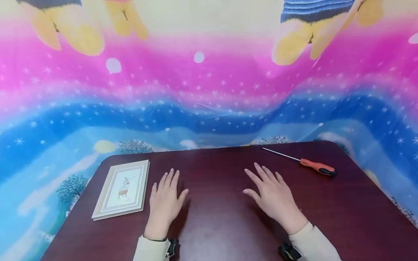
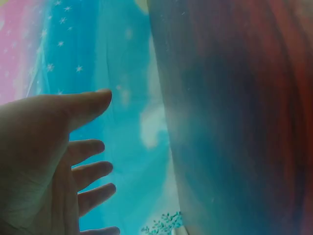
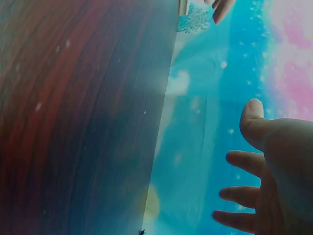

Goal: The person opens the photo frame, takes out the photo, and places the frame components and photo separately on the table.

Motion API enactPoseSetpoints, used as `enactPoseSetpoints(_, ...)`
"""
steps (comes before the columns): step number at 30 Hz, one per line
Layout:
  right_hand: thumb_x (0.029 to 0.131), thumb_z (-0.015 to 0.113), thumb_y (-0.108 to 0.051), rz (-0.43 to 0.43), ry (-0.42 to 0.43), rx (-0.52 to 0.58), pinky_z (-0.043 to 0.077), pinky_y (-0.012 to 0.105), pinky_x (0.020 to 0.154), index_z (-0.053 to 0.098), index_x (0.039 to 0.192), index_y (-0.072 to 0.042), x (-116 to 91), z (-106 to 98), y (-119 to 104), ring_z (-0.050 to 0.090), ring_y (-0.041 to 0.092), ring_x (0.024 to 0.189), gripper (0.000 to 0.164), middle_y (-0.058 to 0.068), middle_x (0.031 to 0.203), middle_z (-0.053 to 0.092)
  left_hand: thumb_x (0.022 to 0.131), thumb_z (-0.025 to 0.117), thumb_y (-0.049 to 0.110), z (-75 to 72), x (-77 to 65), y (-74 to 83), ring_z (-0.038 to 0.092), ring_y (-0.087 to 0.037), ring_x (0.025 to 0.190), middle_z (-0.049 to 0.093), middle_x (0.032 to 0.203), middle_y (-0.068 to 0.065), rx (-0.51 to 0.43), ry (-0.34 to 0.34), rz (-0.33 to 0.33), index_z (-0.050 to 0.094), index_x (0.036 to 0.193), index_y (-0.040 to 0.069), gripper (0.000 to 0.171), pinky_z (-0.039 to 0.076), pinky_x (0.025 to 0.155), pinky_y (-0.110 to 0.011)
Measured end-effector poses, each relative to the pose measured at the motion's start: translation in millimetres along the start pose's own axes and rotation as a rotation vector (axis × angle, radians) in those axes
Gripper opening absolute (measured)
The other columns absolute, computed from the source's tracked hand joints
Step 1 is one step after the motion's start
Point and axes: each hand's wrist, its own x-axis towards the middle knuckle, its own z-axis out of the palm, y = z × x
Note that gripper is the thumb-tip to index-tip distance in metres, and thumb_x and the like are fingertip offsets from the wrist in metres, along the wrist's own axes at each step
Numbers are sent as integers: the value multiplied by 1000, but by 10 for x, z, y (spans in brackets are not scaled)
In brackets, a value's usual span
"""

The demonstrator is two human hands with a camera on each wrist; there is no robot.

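Observation:
Just right of a cream picture frame (image 1: 121,189), my left hand (image 1: 165,201) has its fingers extended and the thumb apart, holding nothing. The picture frame lies on the table with its picture face up. My right hand (image 1: 274,195) spreads its fingers over the right half of the table, also holding nothing. Beyond it, toward the back right, lies a screwdriver (image 1: 316,166) with an orange and black handle, its metal shaft pointing to the back left. In the left wrist view the left hand (image 2: 54,152) shows its thumb and fingers apart; the right wrist view shows the right hand (image 3: 279,166) likewise.
The dark reddish-brown table (image 1: 212,217) has rounded back corners. Behind it and around its sides hangs a colourful printed cloth (image 1: 196,90) with snowflakes. Black straps with small devices (image 1: 289,251) sit at both wrists, by the cream sleeves (image 1: 315,243).

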Motion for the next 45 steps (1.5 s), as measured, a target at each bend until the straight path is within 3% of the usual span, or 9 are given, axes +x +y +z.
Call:
enactPoseSetpoints(7,86,54,-54,-69,22,-13,38,59,105,48,140,-24,-39,27,-185,42,31,132,62,12,147,47,90,55,40,-138,3,-27,47,-33,127,57,137,-17,-68,-66,-51,55,132,7,54,39,103,-58)
enactPoseSetpoints(16,85,56,-53,-164,68,-20,46,52,100,57,132,-22,-125,102,-435,54,26,121,57,8,138,58,88,60,33,-145,24,-211,55,-33,116,64,127,-16,12,5,41,63,123,7,44,46,94,-57)
enactPoseSetpoints(22,84,61,-47,-176,81,-23,50,50,95,62,126,-20,-147,100,-480,59,24,113,50,8,132,63,89,59,32,-112,208,-365,53,-34,119,61,131,-16,24,56,100,60,125,6,45,45,95,-58)
enactPoseSetpoints(27,84,61,-45,-191,61,-22,52,48,92,65,122,-18,-183,91,-520,62,23,107,47,9,126,67,90,56,30,-165,359,-571,51,-38,120,58,134,-20,32,56,80,57,128,4,46,44,94,-60)
enactPoseSetpoints(37,83,62,-43,-217,75,-50,54,45,88,68,117,-16,-232,93,-586,65,22,100,43,8,117,71,92,52,23,-382,474,-1065,56,-45,107,62,122,-28,122,10,31,56,128,2,42,47,85,-63)
enactPoseSetpoints(45,81,63,-44,-230,112,-82,55,44,83,69,113,-17,-247,125,-583,67,22,95,42,7,112,73,92,48,24,-465,471,-1579,45,-53,114,52,128,-35,171,-102,-52,52,128,-3,45,40,90,-69)
